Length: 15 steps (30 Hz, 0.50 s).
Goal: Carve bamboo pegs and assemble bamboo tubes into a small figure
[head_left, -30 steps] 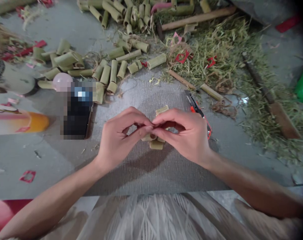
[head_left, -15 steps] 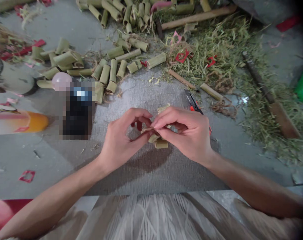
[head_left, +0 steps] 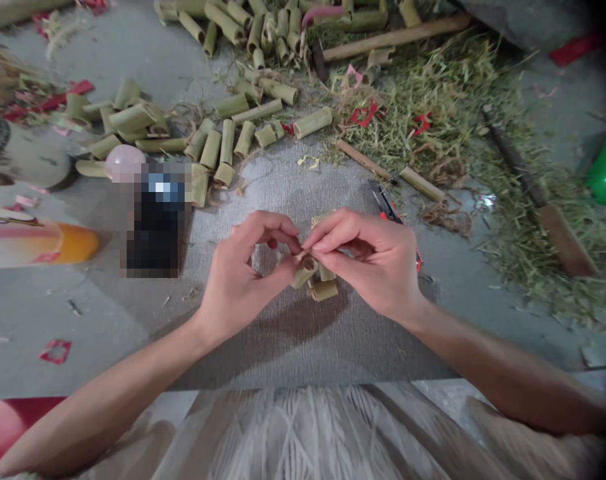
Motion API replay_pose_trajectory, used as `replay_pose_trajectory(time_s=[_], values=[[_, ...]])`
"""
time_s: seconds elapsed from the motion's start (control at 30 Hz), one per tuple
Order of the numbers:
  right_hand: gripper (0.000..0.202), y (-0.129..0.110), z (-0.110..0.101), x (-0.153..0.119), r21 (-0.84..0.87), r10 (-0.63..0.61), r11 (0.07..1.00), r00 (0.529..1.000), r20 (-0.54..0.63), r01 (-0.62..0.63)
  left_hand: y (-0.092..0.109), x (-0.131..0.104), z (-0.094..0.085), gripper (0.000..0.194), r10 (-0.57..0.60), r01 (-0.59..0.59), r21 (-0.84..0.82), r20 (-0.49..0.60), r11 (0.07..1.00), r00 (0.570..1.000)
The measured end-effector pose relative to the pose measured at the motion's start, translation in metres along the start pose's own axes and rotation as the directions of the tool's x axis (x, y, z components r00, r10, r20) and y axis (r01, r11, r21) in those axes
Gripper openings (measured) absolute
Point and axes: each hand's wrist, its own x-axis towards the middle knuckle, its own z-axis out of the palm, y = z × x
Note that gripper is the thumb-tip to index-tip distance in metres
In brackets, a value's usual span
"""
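Note:
Thumb and forefinger of my left hand pinch a thin tan strand, with the fingertips close to those of my right hand. My right hand pinches the same strand from the other side. Just under the fingertips are short green tube pieces, one of them lying on the grey textured surface. Another tube piece touches or nearly touches the left thumb. Part of the bundle is hidden behind my right hand. A cutter with a red and black handle lies partly behind the right hand.
Cut tubes lie in rows beyond my hands. Grass-like shavings cover the right side, with a hammer and a wooden-handled blade on them. A blurred dark object and an orange-tipped bottle are at left.
The fingertips of both hands have drawn slightly closer and upward around the strand. More of the tube pieces below them now shows.

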Motion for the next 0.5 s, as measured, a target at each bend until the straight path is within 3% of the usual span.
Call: replay_pose_trajectory(time_s=[0.17, 0.33, 0.4, 0.5], values=[[0.025, 0.0, -0.009, 0.005, -0.234, -0.18, 0.952, 0.979, 0.099, 0.199, 0.001, 0.005, 0.0, 0.031, -0.018, 0.031, -0.235, 0.059, 0.971, 0.998], [0.022, -0.001, -0.016, 0.006, -0.47, -0.39, 0.735, 0.872, 0.296, 0.489, 0.001, 0.008, 0.0, 0.026, -0.037, 0.069, -0.325, 0.104, 0.943, 0.994], [0.021, -0.003, -0.017, 0.005, -0.519, -0.395, 0.675, 0.851, 0.345, 0.524, 0.0, 0.008, 0.0, 0.025, -0.045, 0.082, -0.332, 0.119, 0.94, 0.992], [0.019, -0.007, -0.016, 0.002, -0.569, -0.322, 0.677, 0.883, 0.341, 0.466, -0.001, 0.007, 0.0, 0.024, -0.036, 0.077, -0.339, 0.124, 0.937, 0.992]])
